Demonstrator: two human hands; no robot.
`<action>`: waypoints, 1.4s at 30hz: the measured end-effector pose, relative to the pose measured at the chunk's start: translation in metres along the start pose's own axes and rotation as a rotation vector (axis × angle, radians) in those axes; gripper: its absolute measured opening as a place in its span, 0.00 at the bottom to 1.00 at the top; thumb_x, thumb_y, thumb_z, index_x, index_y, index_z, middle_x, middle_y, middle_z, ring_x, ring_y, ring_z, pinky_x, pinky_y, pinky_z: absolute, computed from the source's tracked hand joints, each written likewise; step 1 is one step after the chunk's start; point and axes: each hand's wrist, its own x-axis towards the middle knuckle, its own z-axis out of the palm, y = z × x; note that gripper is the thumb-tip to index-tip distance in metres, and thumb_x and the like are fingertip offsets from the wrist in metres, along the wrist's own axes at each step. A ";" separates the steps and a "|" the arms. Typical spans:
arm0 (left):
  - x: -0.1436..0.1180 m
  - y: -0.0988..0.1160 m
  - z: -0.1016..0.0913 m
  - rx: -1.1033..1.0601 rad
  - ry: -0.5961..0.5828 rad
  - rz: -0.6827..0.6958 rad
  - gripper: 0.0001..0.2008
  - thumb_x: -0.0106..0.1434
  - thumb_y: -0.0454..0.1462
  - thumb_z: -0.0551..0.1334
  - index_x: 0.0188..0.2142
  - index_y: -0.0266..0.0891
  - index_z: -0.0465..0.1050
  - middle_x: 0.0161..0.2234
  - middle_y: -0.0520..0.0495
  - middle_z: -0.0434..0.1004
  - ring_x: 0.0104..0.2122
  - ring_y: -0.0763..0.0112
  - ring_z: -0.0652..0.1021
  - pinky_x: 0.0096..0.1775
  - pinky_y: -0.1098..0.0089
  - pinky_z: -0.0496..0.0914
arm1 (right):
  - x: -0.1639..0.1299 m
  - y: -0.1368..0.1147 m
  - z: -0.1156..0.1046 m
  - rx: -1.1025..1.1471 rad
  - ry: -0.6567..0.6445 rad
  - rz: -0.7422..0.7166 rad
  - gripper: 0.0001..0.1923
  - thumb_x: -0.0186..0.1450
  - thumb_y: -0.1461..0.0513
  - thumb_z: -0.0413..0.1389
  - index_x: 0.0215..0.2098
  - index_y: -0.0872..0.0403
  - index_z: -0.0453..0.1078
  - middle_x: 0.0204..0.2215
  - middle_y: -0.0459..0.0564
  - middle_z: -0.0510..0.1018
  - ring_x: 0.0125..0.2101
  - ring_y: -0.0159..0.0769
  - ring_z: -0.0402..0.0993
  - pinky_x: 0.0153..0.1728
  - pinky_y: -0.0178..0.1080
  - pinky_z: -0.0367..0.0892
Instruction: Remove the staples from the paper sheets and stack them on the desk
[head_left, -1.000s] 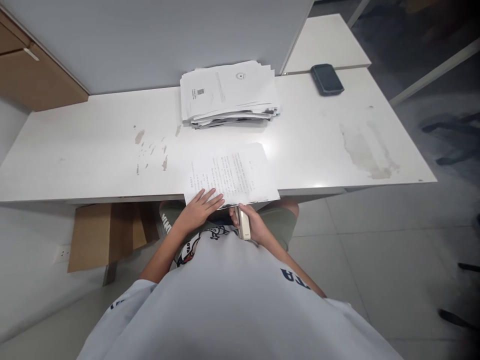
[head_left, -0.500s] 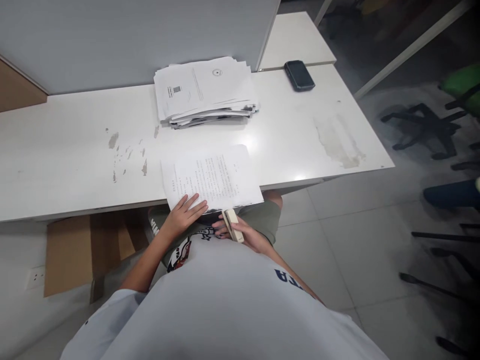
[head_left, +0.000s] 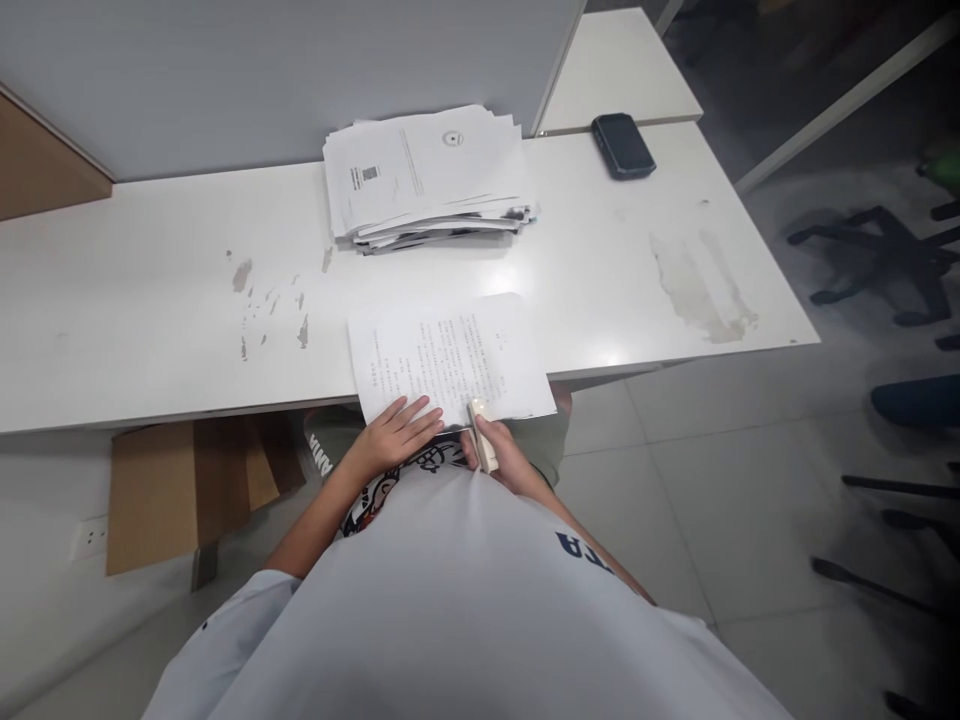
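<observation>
Printed paper sheets (head_left: 450, 350) lie at the front of the white desk, their near edge sticking out past it. My left hand (head_left: 399, 432) rests flat on the lower left part of the paper, fingers spread. A cream stapler (head_left: 484, 438) is gripped in my right hand (head_left: 504, 452), thumb on top and fingers beneath. The stapler's front end overlaps the near edge of the paper, right of my left hand. Whether its jaws are pressed together I cannot tell.
Behind the sheets stands a thick paper stack (head_left: 427, 180) against the grey partition (head_left: 300, 70). A dark phone-like device (head_left: 624, 147) lies on the desk (head_left: 150, 300) at the back right. Under the desk is a cardboard box (head_left: 154, 500); a chair base (head_left: 885, 255) stands on the right.
The stapler has moved forward, from just short of the paper onto its near edge. My left hand stays on the sheets. The whole view has shifted slightly.
</observation>
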 end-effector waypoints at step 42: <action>-0.108 -0.036 0.105 -0.255 -0.088 -1.824 0.27 0.67 0.40 0.54 0.63 0.31 0.65 0.67 0.32 0.54 0.67 0.43 0.56 0.65 0.46 0.54 | 0.030 -0.048 0.026 -0.153 -0.086 -0.321 0.27 0.64 0.42 0.55 0.20 0.54 0.68 0.12 0.45 0.67 0.16 0.30 0.60 0.20 0.35 0.54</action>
